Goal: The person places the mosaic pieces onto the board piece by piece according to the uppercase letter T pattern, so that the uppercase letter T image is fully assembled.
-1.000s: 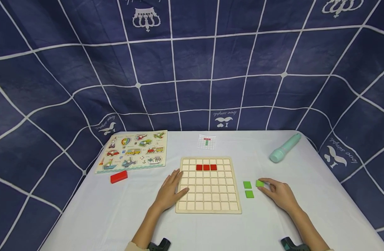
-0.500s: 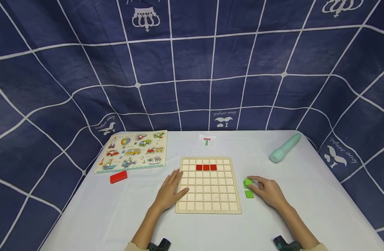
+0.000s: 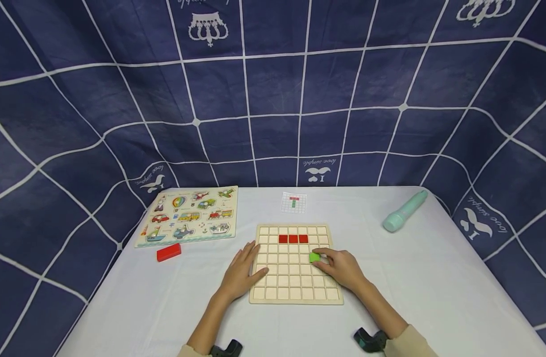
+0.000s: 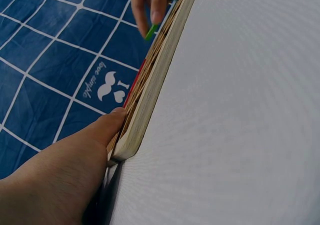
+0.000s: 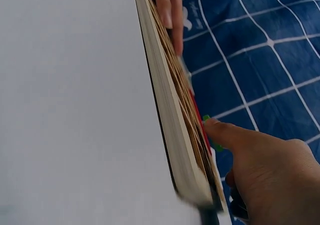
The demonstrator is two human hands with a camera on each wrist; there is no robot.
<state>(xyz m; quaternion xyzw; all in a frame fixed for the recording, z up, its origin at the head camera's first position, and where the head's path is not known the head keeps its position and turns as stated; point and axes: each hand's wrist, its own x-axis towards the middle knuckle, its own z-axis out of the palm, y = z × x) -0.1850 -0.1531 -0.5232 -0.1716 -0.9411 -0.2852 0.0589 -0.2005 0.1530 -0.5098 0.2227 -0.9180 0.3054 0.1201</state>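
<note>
My right hand [image 3: 342,267] pinches a green square tile [image 3: 315,257] between thumb and fingers, over the right part of the wooden grid board [image 3: 284,280]. In the left wrist view the tile [image 4: 151,32] shows tilted, just above the board's surface. Three red square tiles [image 3: 293,239] sit side by side in one row near the board's far edge. My left hand [image 3: 238,273] rests at the board's left edge, fingers extended along it and thumb on top. The spot right of the board where two other green tiles lay is covered by my right hand and wrist.
Behind the board lies a small card [image 3: 294,203] printed with a red and green T on a grid. A picture puzzle board [image 3: 190,216] and a red block [image 3: 168,252] lie at left. At back right is a mint-green flashlight [image 3: 405,211].
My right hand has moved left from the table beside the board, carrying the green tile over the board. The left hand and the red tiles have stayed in place.
</note>
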